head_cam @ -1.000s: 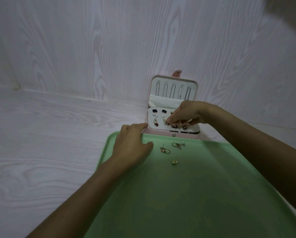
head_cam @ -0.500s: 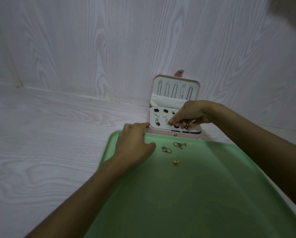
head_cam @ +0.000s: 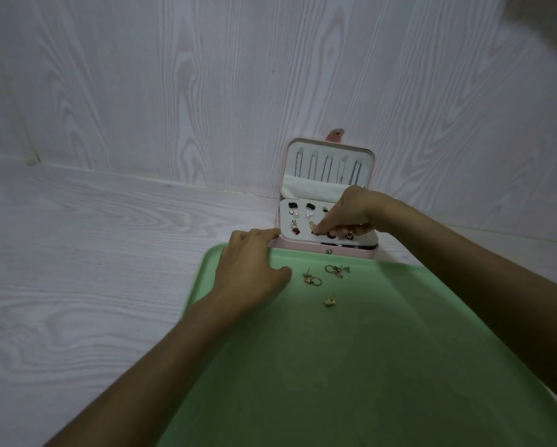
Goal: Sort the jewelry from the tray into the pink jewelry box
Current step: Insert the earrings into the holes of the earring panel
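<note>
The pink jewelry box (head_cam: pixel 327 251) stands open against the wall, its lid upright and several stud earrings pinned on its white panel (head_cam: pixel 286 227). My right hand (head_cam: pixel 348 214) reaches over that panel, fingertips pinched on a small gold earring (head_cam: pixel 313 228) at the panel's middle. My left hand (head_cam: pixel 249 269) rests palm down on the far left corner of the green tray (head_cam: pixel 351 366), its fingertips touching the box's left front corner, holding nothing. On the tray lie a ring and stud pair (head_cam: pixel 312 279), a tangle of earrings (head_cam: pixel 336 270) and one gold stud (head_cam: pixel 329 301).
Tray and box sit on a pale wood-grain surface (head_cam: pixel 93 269) that meets a matching wall (head_cam: pixel 206 91) right behind the box. The tray's near half holds nothing and runs out of view at the bottom right.
My right hand has shifted slightly over the panel while pressing the gold earring in. My left hand has stayed on the tray corner. The view has drifted a little.
</note>
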`<action>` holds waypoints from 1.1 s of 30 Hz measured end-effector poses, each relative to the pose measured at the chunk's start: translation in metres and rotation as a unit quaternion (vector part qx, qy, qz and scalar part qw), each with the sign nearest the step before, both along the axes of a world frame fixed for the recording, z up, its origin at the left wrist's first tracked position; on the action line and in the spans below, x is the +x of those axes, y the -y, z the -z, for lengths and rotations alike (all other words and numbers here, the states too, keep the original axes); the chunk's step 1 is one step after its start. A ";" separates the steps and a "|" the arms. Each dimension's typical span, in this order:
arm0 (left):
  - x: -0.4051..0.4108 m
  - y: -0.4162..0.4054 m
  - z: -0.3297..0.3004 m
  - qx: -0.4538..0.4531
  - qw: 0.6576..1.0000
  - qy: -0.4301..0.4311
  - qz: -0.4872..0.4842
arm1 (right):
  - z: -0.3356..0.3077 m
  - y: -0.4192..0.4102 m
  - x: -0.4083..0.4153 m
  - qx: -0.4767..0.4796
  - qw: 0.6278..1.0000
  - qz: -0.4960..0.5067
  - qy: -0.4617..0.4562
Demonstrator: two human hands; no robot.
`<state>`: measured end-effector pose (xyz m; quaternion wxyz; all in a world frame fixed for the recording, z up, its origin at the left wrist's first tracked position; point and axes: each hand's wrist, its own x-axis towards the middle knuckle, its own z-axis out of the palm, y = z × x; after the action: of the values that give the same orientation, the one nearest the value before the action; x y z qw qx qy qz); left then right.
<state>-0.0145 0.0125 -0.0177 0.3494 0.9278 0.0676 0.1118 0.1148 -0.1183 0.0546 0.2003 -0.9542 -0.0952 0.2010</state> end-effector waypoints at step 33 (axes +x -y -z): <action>-0.009 0.023 -0.001 -0.054 0.987 -0.063 0.139 | 0.057 0.067 -0.084 0.185 0.977 -0.099 0.044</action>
<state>-0.0234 -0.0100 -0.0163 0.4058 0.9133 -0.0342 -0.0006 0.0310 -0.1852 -0.0021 0.3477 -0.8944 -0.2335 0.1568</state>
